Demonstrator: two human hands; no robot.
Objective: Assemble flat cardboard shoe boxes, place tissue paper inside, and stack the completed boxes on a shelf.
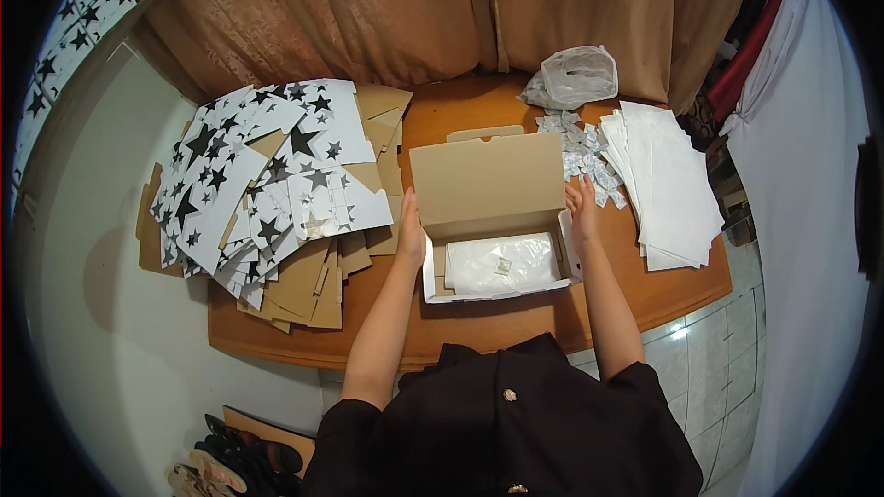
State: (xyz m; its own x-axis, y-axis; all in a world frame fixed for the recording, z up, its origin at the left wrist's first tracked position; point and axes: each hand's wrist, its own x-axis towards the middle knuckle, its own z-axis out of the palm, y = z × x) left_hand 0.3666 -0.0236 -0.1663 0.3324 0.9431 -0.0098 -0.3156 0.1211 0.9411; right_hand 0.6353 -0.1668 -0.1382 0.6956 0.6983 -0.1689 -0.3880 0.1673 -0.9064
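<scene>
Fingers of both the left hand (410, 232) and right hand (581, 209) lie together, flat against the sides of an open brown cardboard box (493, 216) on the round wooden table (460, 110), white tissue-wrapped bundle (502, 264) inside.

1. An open box (493, 221) sits mid-frame on the desk (479, 327), a folded bag (502, 264) inside it.
2. Flat cartons (267, 193) are heaped at its left.
3. Small packets (585, 152) and stacked sheets (668, 184) lie at its right.
4. A plastic bag (575, 76) rests upper right of the box.
</scene>
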